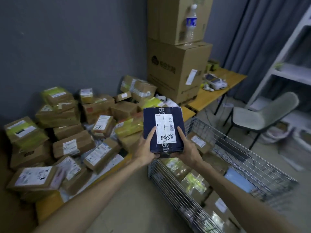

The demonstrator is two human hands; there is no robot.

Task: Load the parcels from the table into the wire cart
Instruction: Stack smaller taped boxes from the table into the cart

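Observation:
A dark blue parcel [149, 121] with a white shipping label is held up in the air between both my hands. My left hand [145, 147] grips its left edge and my right hand [188, 147] grips its right edge. The parcel hovers over the far left corner of the wire cart [259, 167], which stands at the right and holds several parcels. On the left, a low yellow table [48, 209] carries a heap of brown cardboard parcels [72, 145] with white labels.
Two big cartons [176, 68] are stacked at the back with a water bottle [191, 24] on top. A wooden table [217, 91] with a label printer, a grey chair [262, 115] and white shelving [289, 74] stand to the right.

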